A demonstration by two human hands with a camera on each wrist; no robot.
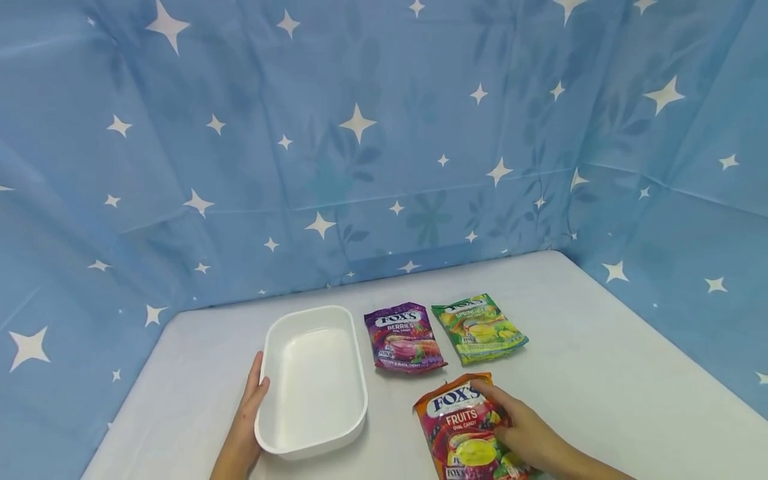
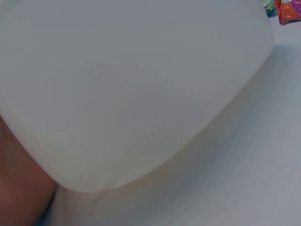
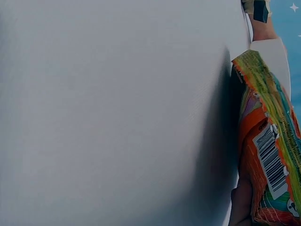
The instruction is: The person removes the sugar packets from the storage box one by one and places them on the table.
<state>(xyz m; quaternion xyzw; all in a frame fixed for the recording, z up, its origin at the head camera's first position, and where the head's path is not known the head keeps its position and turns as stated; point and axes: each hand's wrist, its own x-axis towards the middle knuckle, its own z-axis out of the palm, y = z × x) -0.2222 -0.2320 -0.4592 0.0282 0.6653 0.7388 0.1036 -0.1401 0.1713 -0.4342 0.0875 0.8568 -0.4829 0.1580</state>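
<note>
A white plastic tray (image 1: pixel 312 450) with rounded corners stands on the left of the table. My left hand (image 1: pixel 245 413) holds its left side, fingers along the outer wall and thumb at the rim. Its outer wall (image 2: pixel 141 94) fills much of the left wrist view. At the front, my right hand (image 1: pixel 528 430) grips an orange-red FOX'S Fruits candy bag (image 1: pixel 456 427) by its right side. The bag's barcoded back (image 3: pixel 270 160) shows in the right wrist view, tilted up over a shadow on the table. Part of the right fingers is hidden by the bag.
A purple FOX'S Berries candy bag (image 1: pixel 405 338) lies right of the tray. Beside it lies a green FOX'S candy bag (image 1: pixel 480 329). All are on a white-covered table (image 1: pixel 600 347), with a blue star-patterned curtain (image 1: pixel 384 167) behind and along the sides.
</note>
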